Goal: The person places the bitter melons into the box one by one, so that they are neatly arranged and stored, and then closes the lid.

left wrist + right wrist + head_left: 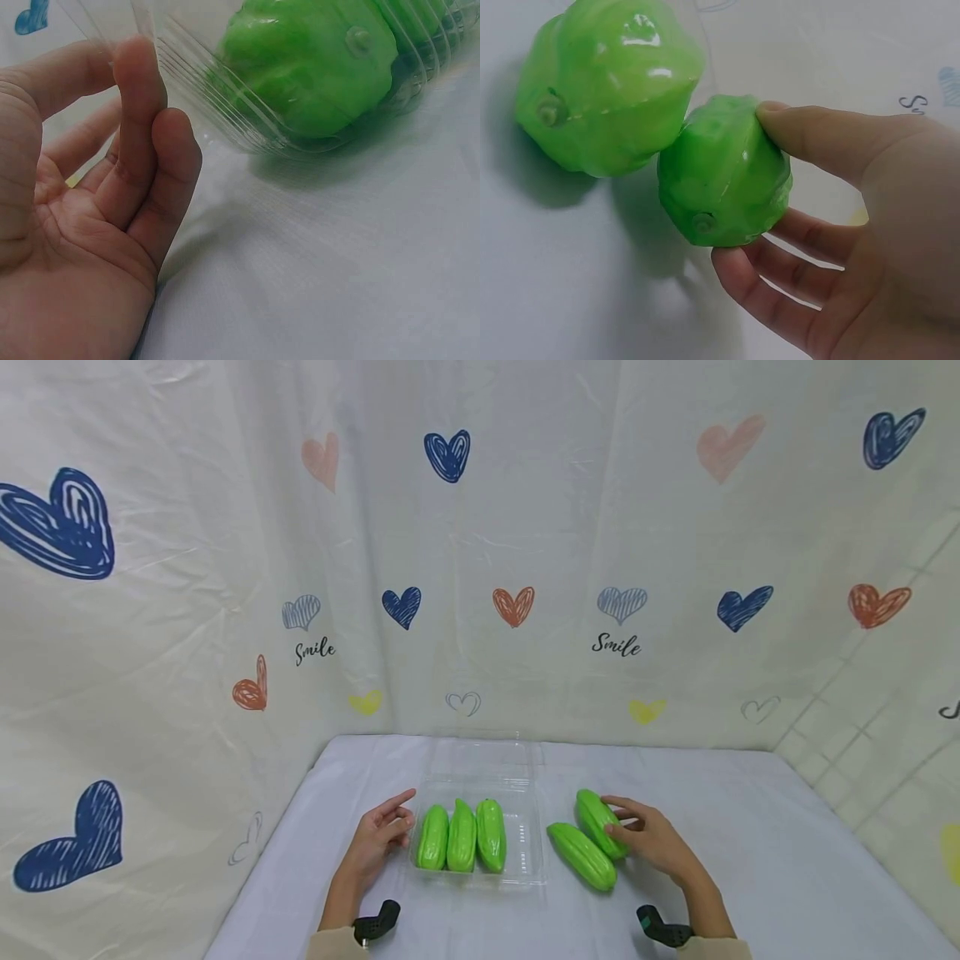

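A clear plastic box (523,843) with its lid raised at the back holds three glossy green cucumbers (461,837) side by side. At its left wall is my left hand (381,837), thumb and fingertips pinching the rim in the left wrist view. To the right of the box, two more cucumbers lean together. My right hand (651,837) grips the farther cucumber (724,172) between thumb on one side and fingers on the other. The nearer cucumber (583,857) lies on the cloth, right beside the held one.
White cloth (480,927) covers the table. Behind it and along the sides hangs a pale curtain (555,527) printed with hearts and the word Smile. The box's transparent lid (480,760) stands up near the table's back edge. Small black cameras sit at both wrists.
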`<action>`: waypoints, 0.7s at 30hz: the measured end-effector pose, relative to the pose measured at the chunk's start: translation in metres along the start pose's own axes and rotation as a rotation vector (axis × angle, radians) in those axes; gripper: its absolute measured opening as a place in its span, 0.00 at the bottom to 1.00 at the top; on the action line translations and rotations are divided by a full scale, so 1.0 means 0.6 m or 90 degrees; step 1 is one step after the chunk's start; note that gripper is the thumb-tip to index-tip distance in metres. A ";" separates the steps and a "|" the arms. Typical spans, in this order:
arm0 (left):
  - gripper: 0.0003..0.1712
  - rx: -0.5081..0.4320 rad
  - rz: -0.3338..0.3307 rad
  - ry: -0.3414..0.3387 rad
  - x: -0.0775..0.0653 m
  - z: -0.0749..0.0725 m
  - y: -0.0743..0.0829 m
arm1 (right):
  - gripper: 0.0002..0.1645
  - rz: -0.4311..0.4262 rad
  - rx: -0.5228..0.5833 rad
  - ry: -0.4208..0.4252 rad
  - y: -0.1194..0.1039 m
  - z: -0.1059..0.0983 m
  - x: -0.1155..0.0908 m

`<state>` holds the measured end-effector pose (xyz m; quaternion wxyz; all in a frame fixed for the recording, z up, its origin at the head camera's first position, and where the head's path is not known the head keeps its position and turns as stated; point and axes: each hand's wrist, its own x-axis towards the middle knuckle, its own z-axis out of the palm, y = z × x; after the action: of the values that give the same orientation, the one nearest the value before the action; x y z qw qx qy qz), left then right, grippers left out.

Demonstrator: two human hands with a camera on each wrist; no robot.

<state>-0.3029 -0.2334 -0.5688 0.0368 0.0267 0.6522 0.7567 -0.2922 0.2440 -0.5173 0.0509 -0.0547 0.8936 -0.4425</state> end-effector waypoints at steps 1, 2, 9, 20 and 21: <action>0.32 -0.001 -0.001 0.002 0.000 -0.001 -0.001 | 0.37 -0.004 0.002 0.001 0.000 -0.001 0.000; 0.32 -0.002 -0.002 0.002 0.000 -0.001 -0.001 | 0.37 -0.007 0.004 0.003 -0.001 -0.001 -0.001; 0.33 -0.001 -0.004 -0.004 0.001 -0.002 -0.001 | 0.36 -0.029 0.022 0.013 -0.003 -0.005 0.000; 0.32 -0.001 -0.010 -0.006 0.001 -0.002 -0.001 | 0.37 -0.060 0.054 0.025 -0.009 -0.009 -0.001; 0.32 0.000 -0.009 -0.006 0.001 -0.002 0.000 | 0.37 -0.062 0.055 0.026 -0.011 -0.010 -0.002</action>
<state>-0.3036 -0.2344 -0.5692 0.0451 0.0252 0.6519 0.7566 -0.2915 0.2447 -0.5083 0.0134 -0.0868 0.8710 -0.4834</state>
